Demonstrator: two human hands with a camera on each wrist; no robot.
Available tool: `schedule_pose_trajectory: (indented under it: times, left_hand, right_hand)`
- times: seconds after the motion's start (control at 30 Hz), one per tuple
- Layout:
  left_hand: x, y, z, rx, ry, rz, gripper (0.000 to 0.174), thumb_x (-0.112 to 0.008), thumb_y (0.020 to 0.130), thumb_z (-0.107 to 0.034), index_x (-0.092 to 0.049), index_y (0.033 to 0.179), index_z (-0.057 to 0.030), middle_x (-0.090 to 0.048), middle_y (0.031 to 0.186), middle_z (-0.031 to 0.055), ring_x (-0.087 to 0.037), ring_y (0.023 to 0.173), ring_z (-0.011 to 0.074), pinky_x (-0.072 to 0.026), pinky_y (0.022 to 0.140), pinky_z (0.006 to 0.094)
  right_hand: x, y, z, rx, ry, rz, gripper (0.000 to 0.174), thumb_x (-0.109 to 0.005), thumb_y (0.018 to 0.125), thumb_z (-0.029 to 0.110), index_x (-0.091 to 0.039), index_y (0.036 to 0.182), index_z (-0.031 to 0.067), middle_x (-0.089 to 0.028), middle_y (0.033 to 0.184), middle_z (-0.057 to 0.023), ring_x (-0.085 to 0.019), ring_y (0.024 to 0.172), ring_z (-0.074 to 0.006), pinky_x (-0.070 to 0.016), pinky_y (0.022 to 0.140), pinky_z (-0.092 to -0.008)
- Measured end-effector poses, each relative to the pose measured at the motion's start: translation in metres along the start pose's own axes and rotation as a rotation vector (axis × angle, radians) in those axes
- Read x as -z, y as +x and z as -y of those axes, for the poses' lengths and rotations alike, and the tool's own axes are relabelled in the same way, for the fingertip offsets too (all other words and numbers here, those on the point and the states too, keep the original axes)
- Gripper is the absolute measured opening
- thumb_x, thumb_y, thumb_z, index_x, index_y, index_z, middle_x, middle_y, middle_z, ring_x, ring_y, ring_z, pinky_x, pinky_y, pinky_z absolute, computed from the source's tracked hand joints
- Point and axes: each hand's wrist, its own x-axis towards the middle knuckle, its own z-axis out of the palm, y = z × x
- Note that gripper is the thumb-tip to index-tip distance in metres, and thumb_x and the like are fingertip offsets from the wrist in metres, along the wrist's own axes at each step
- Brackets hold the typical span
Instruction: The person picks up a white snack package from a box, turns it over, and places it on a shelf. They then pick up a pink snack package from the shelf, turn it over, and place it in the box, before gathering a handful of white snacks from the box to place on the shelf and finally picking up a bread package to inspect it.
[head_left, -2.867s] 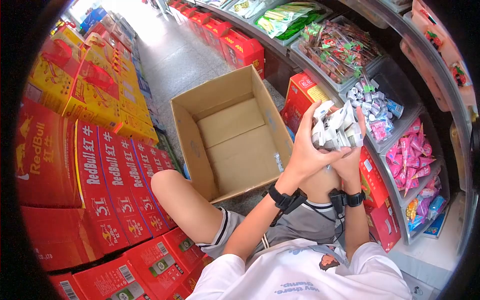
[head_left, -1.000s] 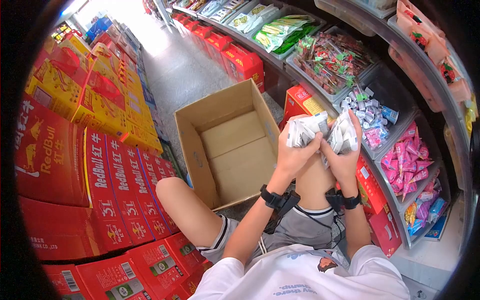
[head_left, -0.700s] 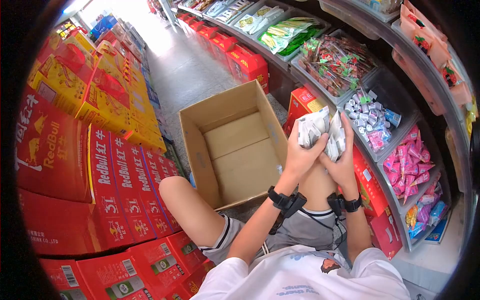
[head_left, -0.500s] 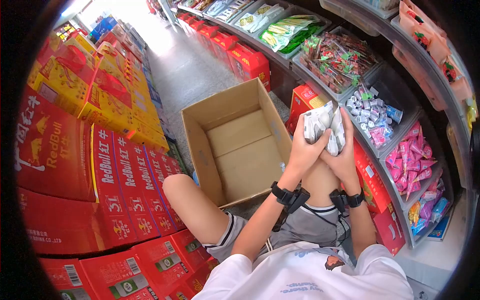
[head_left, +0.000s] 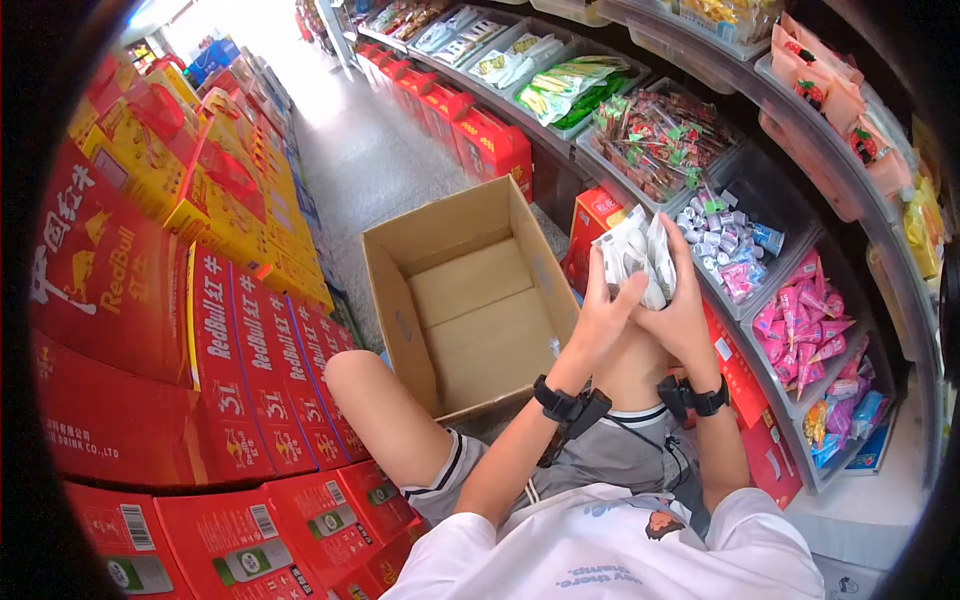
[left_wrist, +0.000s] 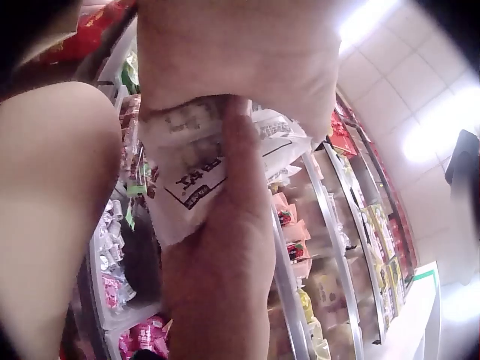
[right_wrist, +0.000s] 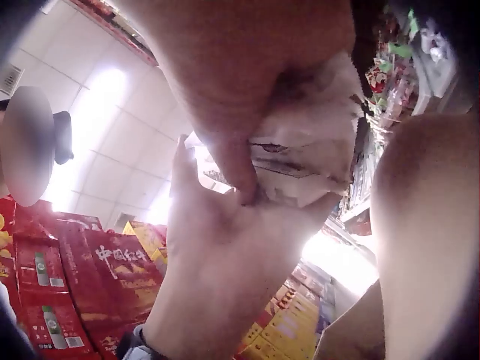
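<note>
Several small white printed packets are bunched between my two hands in the head view, above the right knee. My left hand grips the bunch from the left, thumb lying across its front. From the other side my right hand holds it, fingers up along the packets' outer edge. The left wrist view shows dark print on a white packet behind a thumb. In the right wrist view, crinkled white wrapping shows between the two hands. Inner packets are hidden by the outer ones and the fingers.
A large open cardboard box stands on the floor ahead. Stacked red drink cartons line the left side. On the right are shelf bins with silvery sweets, pink cone packets and skewer-like snacks.
The packets were one loose cluster at first, then fanned into two bundles, one per hand. Now the bundles are pressed together, and both hands sit slightly further left.
</note>
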Motion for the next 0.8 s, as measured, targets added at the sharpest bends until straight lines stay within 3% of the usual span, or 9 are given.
schedule_pose_trajectory:
  times: [0.07,0.17,0.23,0.27,0.33,0.4,0.63,0.73,0.8]
  left_hand:
    - [-0.001,-0.009,0.003,-0.044,0.027,0.011,0.089,-0.071,0.098,-0.028,-0.012,0.159,0.0011,-0.043,0.151,0.0132,-0.048,0.134,0.0203,-0.041,0.111,0.0343]
    - [0.006,-0.023,0.014,-0.084,0.161,0.044,0.092,-0.078,0.092,-0.03,-0.021,0.159,-0.0037,-0.042,0.153,0.0092,-0.045,0.139,0.0214,-0.0384,0.114,0.0364]
    - [-0.006,-0.03,-0.001,-0.006,0.059,0.094,0.092,-0.084,0.085,-0.023,-0.03,0.157,-0.0043,-0.043,0.153,0.0074,-0.044,0.14,0.0215,-0.0385,0.115,0.0375]
    - [-0.003,-0.032,0.002,0.042,0.049,0.088,0.091,-0.085,0.084,-0.018,-0.031,0.156,-0.0034,-0.048,0.149,0.007,-0.049,0.136,0.0208,-0.0406,0.114,0.0373]
    - [-0.014,-0.034,-0.016,0.114,0.116,0.114,0.08,-0.081,0.088,-0.012,-0.037,0.153,-0.0022,-0.053,0.144,0.0062,-0.054,0.131,0.0199,-0.0428,0.112,0.0366]
    - [-0.038,-0.025,-0.034,0.061,0.088,0.134,0.071,-0.079,0.09,-0.009,-0.042,0.15,-0.0017,-0.055,0.141,0.0059,-0.055,0.128,0.0187,-0.0441,0.11,0.0356]
    - [-0.104,0.02,-0.079,-0.034,0.127,0.277,0.063,-0.077,0.092,-0.012,-0.047,0.146,-0.0006,-0.057,0.139,0.0061,-0.055,0.126,0.0169,-0.0455,0.107,0.0345]
    - [-0.141,0.046,-0.093,-0.121,0.199,0.413,0.064,-0.078,0.093,-0.017,-0.046,0.146,-0.0001,-0.057,0.138,0.0066,-0.056,0.125,0.0173,-0.0449,0.107,0.0346]
    - [-0.167,0.061,-0.105,-0.037,0.222,0.448,0.061,-0.078,0.093,-0.023,-0.051,0.142,0.0004,-0.06,0.135,0.0074,-0.058,0.121,0.0169,-0.0448,0.106,0.0335]
  right_hand:
    - [0.002,-0.004,0.006,0.031,-0.048,0.039,0.108,-0.088,0.07,0.016,-0.028,0.158,0.0012,-0.041,0.156,-0.02,-0.04,0.145,-0.0297,-0.0335,0.12,-0.0415]
    - [0.012,-0.01,0.023,0.028,-0.053,0.08,0.109,-0.091,0.069,0.023,-0.03,0.157,-0.0005,-0.048,0.15,-0.0214,-0.046,0.142,-0.029,-0.0348,0.12,-0.0401]
    - [0.022,-0.01,0.026,0.069,-0.082,0.164,0.096,-0.082,0.076,0.021,-0.033,0.155,-0.0022,-0.048,0.151,-0.0211,-0.049,0.139,-0.0313,-0.0372,0.117,-0.0407]
    - [0.024,-0.007,0.024,0.192,-0.17,0.186,0.09,-0.076,0.081,0.02,-0.032,0.156,-0.0026,-0.048,0.15,-0.0227,-0.05,0.137,-0.0354,-0.0378,0.116,-0.041]
    - [0.036,-0.002,0.054,0.262,-0.201,0.176,0.092,-0.075,0.079,0.017,-0.029,0.158,0.0007,-0.049,0.144,-0.0266,-0.05,0.133,-0.0432,-0.0421,0.111,-0.0424]
    - [0.046,0.003,0.071,0.217,-0.229,0.188,0.096,-0.079,0.076,0.015,-0.032,0.159,0.0046,-0.052,0.142,-0.0246,-0.053,0.13,-0.0426,-0.0434,0.109,-0.0431]
    - [0.108,0.038,0.139,0.44,-0.515,-0.001,0.097,-0.081,0.07,0.011,-0.037,0.156,0.0039,-0.059,0.122,-0.0197,-0.06,0.11,-0.0407,-0.0501,0.094,-0.0437]
    - [0.142,0.047,0.169,0.507,-0.615,-0.084,0.097,-0.082,0.069,0.011,-0.038,0.155,0.0038,-0.06,0.119,-0.0189,-0.061,0.108,-0.0404,-0.0507,0.093,-0.044]
    - [0.168,0.052,0.184,0.516,-0.695,-0.13,0.095,-0.083,0.07,0.012,-0.039,0.154,0.0055,-0.059,0.126,-0.0202,-0.061,0.114,-0.0408,-0.0508,0.095,-0.044]
